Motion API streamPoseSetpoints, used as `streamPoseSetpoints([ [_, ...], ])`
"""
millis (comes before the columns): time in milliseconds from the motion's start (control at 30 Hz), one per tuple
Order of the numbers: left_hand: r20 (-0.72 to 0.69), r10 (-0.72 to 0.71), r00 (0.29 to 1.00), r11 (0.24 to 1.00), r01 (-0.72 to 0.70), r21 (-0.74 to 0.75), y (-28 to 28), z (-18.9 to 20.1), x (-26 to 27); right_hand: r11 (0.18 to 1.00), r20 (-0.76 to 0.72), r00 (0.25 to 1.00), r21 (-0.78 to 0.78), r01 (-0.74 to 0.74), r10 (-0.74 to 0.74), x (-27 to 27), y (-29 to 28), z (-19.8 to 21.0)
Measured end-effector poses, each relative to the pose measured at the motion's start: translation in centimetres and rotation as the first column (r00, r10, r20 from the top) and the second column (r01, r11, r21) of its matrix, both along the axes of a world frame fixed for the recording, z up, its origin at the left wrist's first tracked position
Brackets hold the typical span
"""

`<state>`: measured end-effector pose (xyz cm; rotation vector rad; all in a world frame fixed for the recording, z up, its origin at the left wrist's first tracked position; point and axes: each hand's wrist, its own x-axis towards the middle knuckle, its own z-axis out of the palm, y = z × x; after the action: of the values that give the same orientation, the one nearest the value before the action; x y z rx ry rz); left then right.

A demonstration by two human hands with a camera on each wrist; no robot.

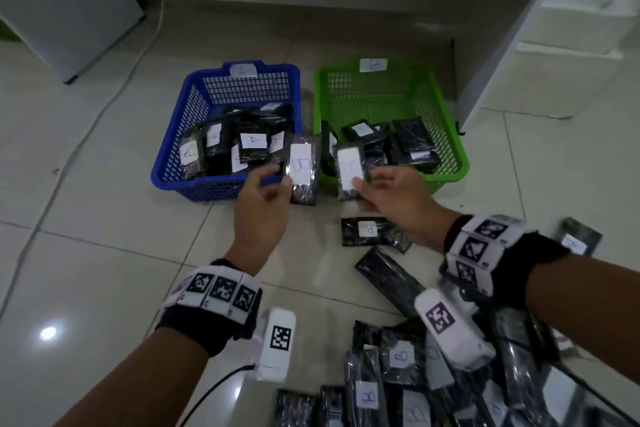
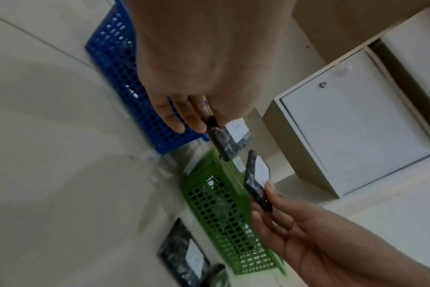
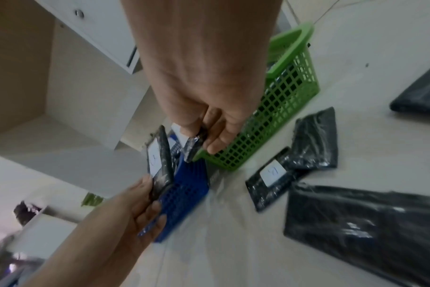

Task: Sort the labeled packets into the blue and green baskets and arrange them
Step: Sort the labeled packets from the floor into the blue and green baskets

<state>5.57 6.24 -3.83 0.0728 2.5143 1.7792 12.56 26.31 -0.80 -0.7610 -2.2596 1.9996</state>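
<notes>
Both arms extended forward. Left hand [image 1: 262, 199] pinching packet [image 1: 302, 173]; right hand [image 1: 398, 196] pinching second packet [image 1: 350, 173], both raised.

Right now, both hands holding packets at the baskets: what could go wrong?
1. The left hand holds a B packet near the blue basket, which holds A-labeled packets; it could be misfiled there.
2. The label on the right hand's packet is blurred, so a misread is possible.
3. Both packets are held by their lower ends and could slip out short of the green basket.
</notes>
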Motion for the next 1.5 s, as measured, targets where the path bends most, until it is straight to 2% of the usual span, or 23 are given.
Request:
streamPoseSetpoints([
  [67, -0.061, -0.048, 0.997, 0.996, 0.052, 0.078, 1.0, 2.0, -1.0, 0.995, -0.048, 0.995, 0.033, 0.091, -0.090, -1.2, 2.0, 1.3],
  [133, -0.105, -0.125, 0.987, 0.990, 0.131, 0.056, 2.4, 3.9, -2.2, 0.980, -0.089, 0.980, 0.077, 0.182, -0.175, -2.6, 4.0, 2.5],
  [267, -0.014, -0.283, 0.959, 0.958, 0.282, -0.045, 6.2, 6.0, -5.2, 0.930, -0.110, 0.955, 0.221, 0.292, -0.274, -4.6, 7.7, 3.6],
  [400, 0.019, -0.397, 0.917, 0.887, 0.389, -0.248, 10.4, 6.7, -7.0, 0.770, -0.101, 0.994, 0.629, 0.102, -0.049, -4.8, 10.4, 2.5],
  [467, 0.010, -0.429, 0.903, 0.848, 0.407, -0.339, 11.8, 6.5, -7.4, 0.752, -0.107, 0.994, 0.656, 0.064, 0.009, -4.9, 10.8, 1.5],
  [533, 0.081, -0.482, 0.872, 0.780, 0.469, -0.413, 12.5, 6.1, -7.6, 0.734, -0.111, 0.993, 0.677, 0.052, 0.032, -5.3, 10.8, 0.6],
  [567, 0.145, -0.525, 0.839, 0.718, 0.527, -0.455, 12.8, 5.8, -7.6, 0.709, -0.093, 0.994, 0.704, 0.028, 0.053, -5.4, 10.9, 0.2],
  [633, 0.264, -0.593, 0.761, 0.523, 0.613, -0.593, 12.9, 5.2, -7.5, 0.637, 0.010, 0.992, 0.766, -0.086, 0.123, -5.3, 11.1, -0.1],
  [700, 0.274, -0.621, 0.734, 0.359, 0.578, -0.733, 12.4, 4.8, -7.2, 0.521, 0.111, 0.972, 0.828, -0.205, 0.205, -5.2, 11.0, 0.1],
  [733, 0.228, -0.629, 0.743, 0.344, 0.529, -0.776, 12.2, 4.8, -7.1, 0.460, 0.156, 0.959, 0.852, -0.252, 0.236, -4.9, 10.9, 0.3],
  [800, 0.000, -0.663, 0.749, 0.434, 0.383, -0.815, 11.6, 5.4, -6.4, 0.335, 0.194, 0.936, 0.896, -0.291, 0.293, -4.3, 10.4, 0.2],
  [833, -0.149, -0.688, 0.710, 0.489, 0.302, -0.818, 11.5, 5.7, -5.9, 0.295, 0.191, 0.922, 0.909, -0.295, 0.336, -3.8, 10.0, 0.1],
  [867, -0.265, -0.725, 0.636, 0.517, 0.247, -0.820, 11.4, 6.0, -5.3, 0.262, 0.192, 0.901, 0.915, -0.308, 0.389, -3.0, 9.5, 0.1],
  [900, -0.315, -0.773, 0.551, 0.504, 0.230, -0.833, 11.3, 6.1, -4.5, 0.211, 0.159, 0.870, 0.935, -0.284, 0.466, -2.1, 9.0, -0.3],
  [1000, -0.298, -0.917, 0.264, 0.358, 0.218, -0.908, 10.5, 4.0, -1.8, -0.022, 0.110, 0.689, 0.991, -0.136, 0.716, 0.9, 8.3, -1.1],
  [1033, -0.259, -0.944, 0.207, 0.303, 0.225, -0.926, 9.9, 2.9, -0.8, -0.058, 0.122, 0.639, 0.991, -0.119, 0.760, 1.7, 8.3, -1.4],
  [1100, -0.203, -0.965, 0.166, 0.240, 0.245, -0.939, 8.7, 0.6, 0.2, -0.070, 0.238, 0.592, 0.954, -0.292, 0.770, 3.1, 8.1, -2.5],
  [1133, -0.177, -0.968, 0.179, 0.220, 0.262, -0.940, 8.1, -0.5, 0.5, -0.071, 0.338, 0.586, 0.900, -0.431, 0.737, 3.7, 8.0, -3.2],
  [1200, -0.127, -0.967, 0.223, 0.195, 0.314, -0.929, 7.1, -1.9, 0.7, 0.039, 0.450, 0.636, 0.797, -0.602, 0.627, 4.6, 7.9, -5.1],
  [1267, -0.077, -0.970, 0.229, 0.148, 0.312, -0.938, 6.4, -3.4, 0.7, 0.210, 0.434, 0.719, 0.759, -0.616, 0.542, 5.2, 7.9, -6.7],
  [1300, -0.038, -0.970, 0.242, 0.112, 0.300, -0.947, 6.3, -4.0, 0.8, 0.249, 0.424, 0.748, 0.760, -0.600, 0.511, 5.3, 7.9, -7.2],
  [1433, 0.186, -0.875, 0.446, 0.044, 0.456, -0.889, 6.7, -4.8, 0.9, 0.184, 0.486, 0.745, 0.768, -0.613, 0.457, 5.1, 7.2, -7.7],
  [1500, 0.184, -0.855, 0.486, 0.102, 0.504, -0.857, 6.7, -4.4, 0.8, 0.254, 0.414, 0.771, 0.777, -0.576, 0.484, 5.1, 6.5, -6.8],
])
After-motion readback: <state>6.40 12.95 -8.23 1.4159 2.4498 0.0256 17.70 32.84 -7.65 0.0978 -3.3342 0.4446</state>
